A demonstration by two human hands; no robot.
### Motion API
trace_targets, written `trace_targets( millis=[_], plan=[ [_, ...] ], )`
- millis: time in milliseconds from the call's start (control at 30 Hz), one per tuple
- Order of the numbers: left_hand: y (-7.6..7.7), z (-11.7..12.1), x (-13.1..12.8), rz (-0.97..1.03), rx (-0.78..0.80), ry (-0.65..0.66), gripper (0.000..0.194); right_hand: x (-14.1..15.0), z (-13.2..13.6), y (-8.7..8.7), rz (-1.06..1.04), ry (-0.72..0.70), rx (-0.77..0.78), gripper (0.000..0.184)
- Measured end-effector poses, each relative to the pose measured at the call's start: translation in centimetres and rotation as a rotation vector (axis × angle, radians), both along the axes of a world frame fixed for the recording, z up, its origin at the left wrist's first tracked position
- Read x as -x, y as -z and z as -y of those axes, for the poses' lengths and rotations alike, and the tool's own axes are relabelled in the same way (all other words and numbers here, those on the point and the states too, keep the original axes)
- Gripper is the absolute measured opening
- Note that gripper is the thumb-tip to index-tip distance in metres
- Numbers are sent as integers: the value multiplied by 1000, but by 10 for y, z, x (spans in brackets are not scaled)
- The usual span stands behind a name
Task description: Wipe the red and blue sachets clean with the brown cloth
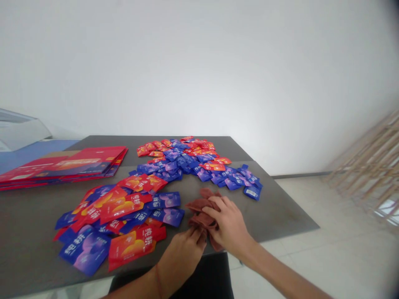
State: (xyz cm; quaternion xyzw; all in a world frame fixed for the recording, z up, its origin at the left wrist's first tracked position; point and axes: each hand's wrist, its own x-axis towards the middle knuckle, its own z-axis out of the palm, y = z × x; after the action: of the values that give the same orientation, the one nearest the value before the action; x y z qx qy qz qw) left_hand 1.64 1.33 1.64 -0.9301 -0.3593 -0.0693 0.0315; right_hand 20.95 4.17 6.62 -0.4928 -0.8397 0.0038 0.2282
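A crumpled reddish-brown cloth (199, 205) lies near the front edge of the dark grey table (280, 207). My right hand (229, 224) rests on top of it with fingers curled over the fabric. My left hand (183, 253) pinches the cloth's near edge from below. Left of the cloth lie several large red and blue sachets (124, 220). Farther back sits a heap of small red and blue sachets (193, 160).
A stack of flat red and blue cartons (62, 166) lies at the table's back left. A blue surface (31, 149) with a clear cover stands behind it. Wooden frames (368, 166) lean at the right over a tiled floor. A white wall is behind.
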Motion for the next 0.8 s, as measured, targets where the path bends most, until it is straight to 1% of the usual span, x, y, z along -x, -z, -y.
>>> trace_targets(
  millis=[67,133,233,300,433,500,600,667,733,800],
  plan=[
    [0,1,0,14,-12,4,32,3,-2,5,69,-27,72,39],
    [2,1,0,32,-39,6,34,2,-6,5,116,-34,89,42],
    [9,1,0,28,-69,7,38,-6,-19,3,167,-19,67,43],
    [13,0,0,8,-83,14,39,-13,-32,3,187,17,53,43],
    [20,-1,-1,-10,-108,28,40,-28,-57,6,180,97,36,40],
    [23,-1,-2,0,-119,31,39,-32,-64,6,159,110,28,38],
    [24,-1,-2,13,-116,17,37,-33,-60,1,76,122,12,39],
    [22,0,-2,5,-93,13,38,-28,-50,-6,5,123,-24,39],
    [19,0,-2,-15,-63,14,40,-21,-36,-13,-35,96,-55,39],
    [13,1,-3,-28,-27,5,41,-13,-22,-16,-23,37,-28,42]
  ],
)
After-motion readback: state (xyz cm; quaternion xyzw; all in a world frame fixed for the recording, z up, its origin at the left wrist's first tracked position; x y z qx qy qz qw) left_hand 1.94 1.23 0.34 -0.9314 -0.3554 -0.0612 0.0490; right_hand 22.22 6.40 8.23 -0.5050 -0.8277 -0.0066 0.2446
